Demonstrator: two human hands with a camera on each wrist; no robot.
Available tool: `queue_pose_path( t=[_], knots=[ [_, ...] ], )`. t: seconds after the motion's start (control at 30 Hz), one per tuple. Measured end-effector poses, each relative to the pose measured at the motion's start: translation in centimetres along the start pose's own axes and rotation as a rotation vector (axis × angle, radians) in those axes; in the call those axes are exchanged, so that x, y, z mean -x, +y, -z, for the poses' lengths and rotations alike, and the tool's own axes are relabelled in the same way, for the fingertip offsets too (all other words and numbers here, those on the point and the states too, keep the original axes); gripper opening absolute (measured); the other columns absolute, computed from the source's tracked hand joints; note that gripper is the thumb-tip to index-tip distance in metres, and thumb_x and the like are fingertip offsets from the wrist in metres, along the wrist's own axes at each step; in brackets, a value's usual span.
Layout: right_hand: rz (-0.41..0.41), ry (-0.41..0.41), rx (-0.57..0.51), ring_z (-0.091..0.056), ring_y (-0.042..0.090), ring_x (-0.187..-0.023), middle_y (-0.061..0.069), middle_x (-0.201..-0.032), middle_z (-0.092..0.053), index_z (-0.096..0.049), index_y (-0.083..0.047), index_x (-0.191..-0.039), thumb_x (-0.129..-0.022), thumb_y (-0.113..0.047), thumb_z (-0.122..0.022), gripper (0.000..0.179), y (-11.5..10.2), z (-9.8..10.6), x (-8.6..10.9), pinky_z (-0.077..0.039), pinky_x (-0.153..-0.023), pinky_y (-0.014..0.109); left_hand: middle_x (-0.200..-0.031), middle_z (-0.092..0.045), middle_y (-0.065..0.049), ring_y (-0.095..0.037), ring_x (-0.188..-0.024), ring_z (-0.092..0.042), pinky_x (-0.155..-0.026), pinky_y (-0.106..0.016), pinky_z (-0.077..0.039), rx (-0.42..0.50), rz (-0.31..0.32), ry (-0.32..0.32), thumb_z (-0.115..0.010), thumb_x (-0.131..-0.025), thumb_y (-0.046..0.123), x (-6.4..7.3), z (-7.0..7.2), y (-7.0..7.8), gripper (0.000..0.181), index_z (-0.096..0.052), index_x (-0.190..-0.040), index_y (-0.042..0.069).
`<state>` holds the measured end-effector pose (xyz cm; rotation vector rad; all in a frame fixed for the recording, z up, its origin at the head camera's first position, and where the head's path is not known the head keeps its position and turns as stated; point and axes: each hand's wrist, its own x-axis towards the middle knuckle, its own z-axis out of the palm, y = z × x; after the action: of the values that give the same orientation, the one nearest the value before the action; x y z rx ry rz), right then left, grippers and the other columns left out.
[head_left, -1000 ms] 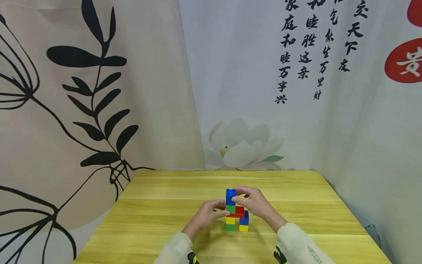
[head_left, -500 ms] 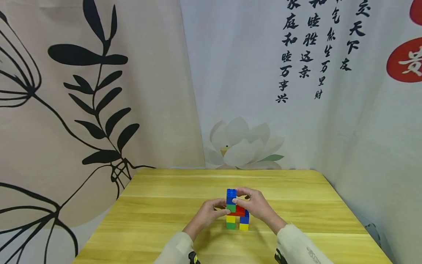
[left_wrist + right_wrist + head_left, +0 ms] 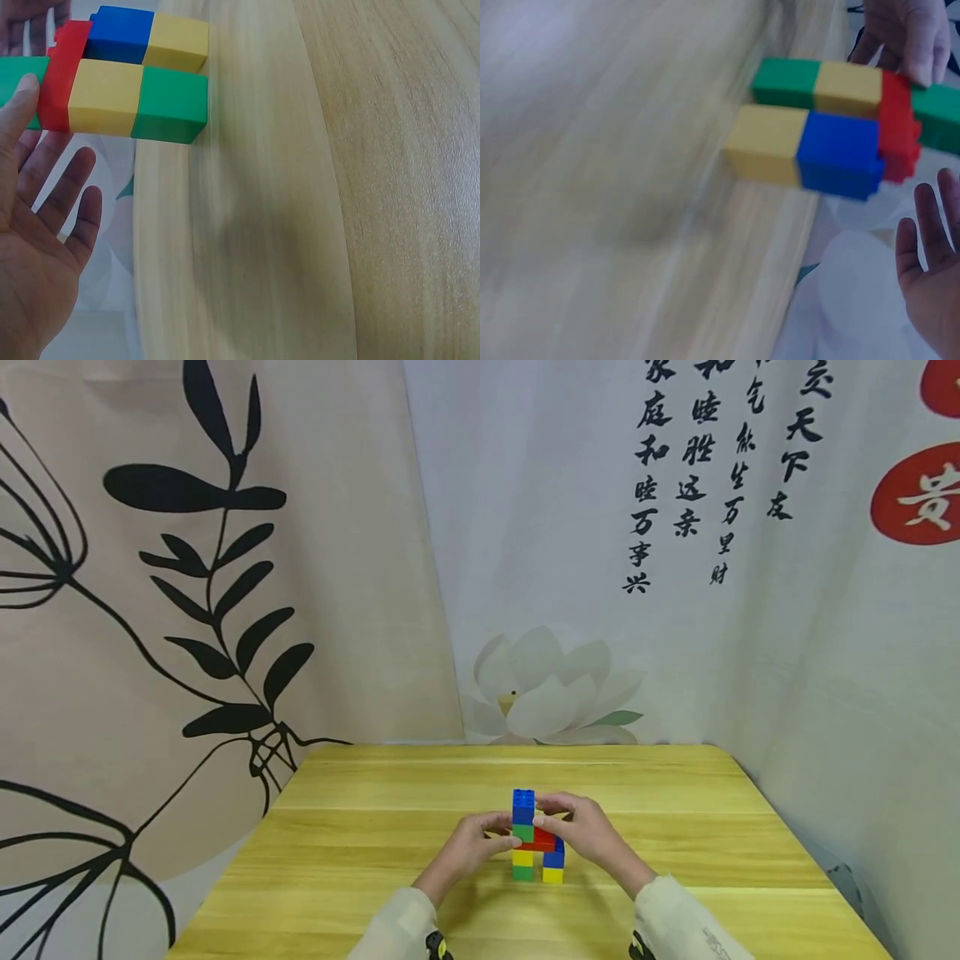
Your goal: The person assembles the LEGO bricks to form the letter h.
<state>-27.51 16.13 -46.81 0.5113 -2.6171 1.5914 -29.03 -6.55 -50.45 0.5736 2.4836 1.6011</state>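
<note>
A structure of toy building bricks stands upright on the wooden table. Its left column has a green brick [image 3: 522,874] at the bottom, a yellow brick [image 3: 522,858] above, then one end of a red brick [image 3: 543,841], an upper green brick [image 3: 522,833] and a tall blue top [image 3: 523,808]. Under the red brick's right end are a blue brick [image 3: 554,858] and a yellow base brick [image 3: 552,876]. My left hand [image 3: 467,852] pinches the upper green brick, thumb in front. My right hand [image 3: 588,833] is beside the blue top, fingers loosely extended, thumb tip at its edge.
The wooden table [image 3: 360,827] extends around the bricks, its far edge close to a printed curtain [image 3: 360,568]. Curtain folds [image 3: 840,693] also run along the right side.
My right hand has eased slightly right, its thumb slipping from the front of the blue top to its edge. My left hand keeps its pinch; the bricks stay in place.
</note>
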Motion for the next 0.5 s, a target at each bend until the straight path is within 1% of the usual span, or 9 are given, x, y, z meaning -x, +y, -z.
queue_pose_path(
  t=[0.1,0.17,0.27,0.4,0.5],
  knots=[
    [-0.033,0.035,0.018,-0.063,0.024,-0.104,0.01,-0.119,-0.068,-0.067,-0.011,-0.128,-0.093,-0.026,-0.072,0.038,1.2,0.4,0.5,-0.053,-0.086,0.036,-0.108,-0.07,0.008,-0.018,-0.103,-0.059,-0.091,-0.045,-0.048,-0.013,-0.002,0.006,-0.074,-0.091,0.034,0.0,0.0,-0.1,0.03,-0.072,-0.117,0.019],
    [-0.054,0.054,0.025,-0.063,0.023,-0.106,0.01,-0.119,-0.068,-0.067,-0.012,-0.128,-0.092,-0.026,-0.073,0.039,2.1,0.6,1.0,-0.052,-0.087,0.037,-0.109,-0.069,0.006,-0.018,-0.103,-0.059,-0.091,-0.045,-0.049,-0.021,-0.001,0.013,-0.074,-0.091,0.033,0.0,0.0,-0.2,0.033,-0.071,-0.119,0.017],
    [-0.083,0.062,0.03,-0.062,0.024,-0.108,0.01,-0.121,-0.067,-0.065,-0.012,-0.13,-0.091,-0.03,-0.074,0.044,3.6,0.8,1.7,-0.052,-0.088,0.039,-0.113,-0.068,0.003,-0.021,-0.104,-0.059,-0.09,-0.045,-0.05,-0.018,0.007,0.017,-0.074,-0.091,0.03,0.1,0.0,-0.3,0.037,-0.069,-0.124,0.014],
    [-0.087,0.052,0.028,-0.062,0.029,-0.11,0.013,-0.123,-0.066,-0.063,-0.007,-0.133,-0.091,-0.03,-0.074,0.049,5.3,0.7,2.8,-0.052,-0.089,0.04,-0.115,-0.067,0.0,-0.023,-0.105,-0.06,-0.09,-0.045,-0.051,-0.011,0.013,0.01,-0.074,-0.091,0.028,0.2,-0.1,-0.4,0.045,-0.064,-0.131,0.011],
    [-0.08,0.055,0.015,-0.063,0.031,-0.109,0.013,-0.121,-0.068,-0.062,-0.004,-0.133,-0.09,-0.027,-0.075,0.05,6.2,0.3,3.4,-0.053,-0.088,0.038,-0.114,-0.067,0.001,-0.021,-0.104,-0.06,-0.089,-0.044,-0.052,-0.016,0.007,0.008,-0.075,-0.09,0.029,0.2,-0.3,-0.6,0.049,-0.062,-0.134,0.011]
  ],
)
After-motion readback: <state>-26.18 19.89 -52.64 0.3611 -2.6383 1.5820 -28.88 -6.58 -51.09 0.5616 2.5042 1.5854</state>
